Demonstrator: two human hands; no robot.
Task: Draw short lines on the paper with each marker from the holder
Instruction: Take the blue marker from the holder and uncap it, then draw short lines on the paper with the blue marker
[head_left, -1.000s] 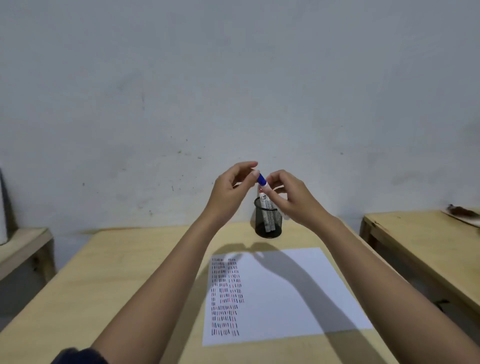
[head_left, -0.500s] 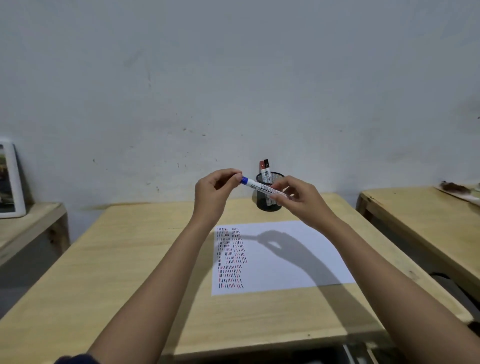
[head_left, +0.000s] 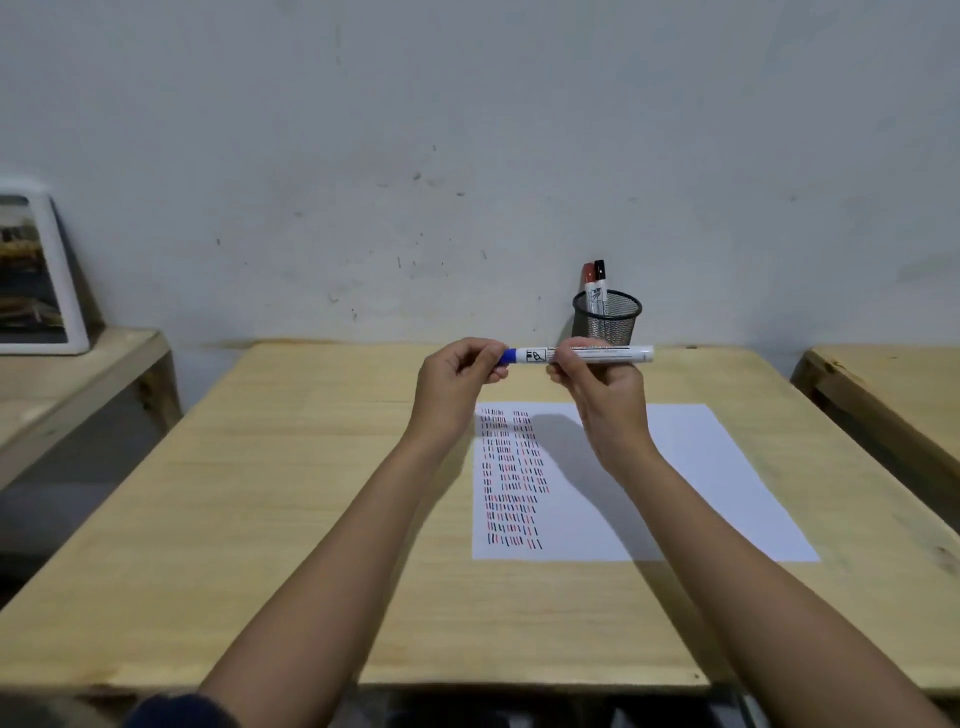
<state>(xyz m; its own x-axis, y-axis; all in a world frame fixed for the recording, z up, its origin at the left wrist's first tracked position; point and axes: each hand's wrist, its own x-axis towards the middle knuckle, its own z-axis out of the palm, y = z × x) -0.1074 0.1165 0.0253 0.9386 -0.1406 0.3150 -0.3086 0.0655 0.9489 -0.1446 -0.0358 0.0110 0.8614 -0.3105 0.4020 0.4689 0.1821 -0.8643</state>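
Note:
I hold a white marker with a blue cap (head_left: 597, 354) level above the table. My right hand (head_left: 597, 387) grips its white barrel. My left hand (head_left: 460, 374) pinches the blue cap at the left end. Below lies a white sheet of paper (head_left: 691, 478) with rows of short black and red lines on its left part. At the table's far edge stands a black mesh holder (head_left: 607, 322) with a red-capped marker (head_left: 588, 280) and a black-capped marker (head_left: 600, 278) upright in it.
The wooden table (head_left: 270, 493) stands against a pale wall. A second wooden table (head_left: 893, 384) is to the right. On a low wooden bench (head_left: 78, 374) at the left leans a white-framed picture (head_left: 36, 275).
Both hands came down and away from the holder with the blue marker, which turned from upright to level. The view tilted down, so the holder now shows clear behind the hands.

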